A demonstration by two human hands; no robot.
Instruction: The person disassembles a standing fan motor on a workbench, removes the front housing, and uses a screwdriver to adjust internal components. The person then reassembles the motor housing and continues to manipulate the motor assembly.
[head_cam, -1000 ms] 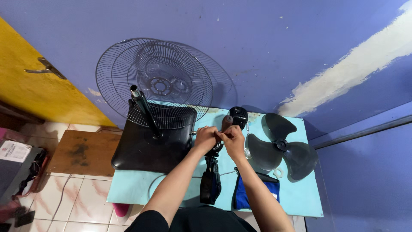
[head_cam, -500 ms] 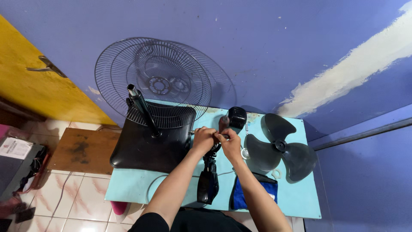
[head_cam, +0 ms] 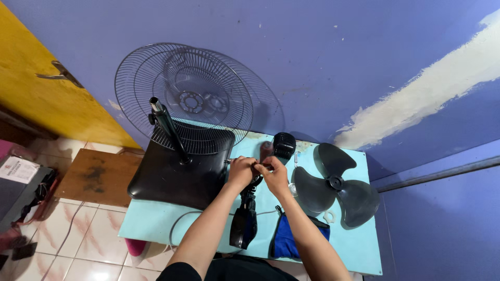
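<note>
left hand [head_cam: 241, 170] and right hand [head_cam: 274, 174] both closed on long black plastic fan housing [head_cam: 245, 221] — on pale blue table [head_cam: 151, 221], three-bladed black fan blade [head_cam: 333, 184] just right

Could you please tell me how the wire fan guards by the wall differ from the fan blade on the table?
The wire fan guards stand upright, leaning against the purple wall; the fan blade lies flat on the light blue table. The guards are open wire mesh, see-through; the blade is solid, with three broad lobes. The guards look wider than the blade. Both are dark and round in outline, and neither hand touches them.
</note>
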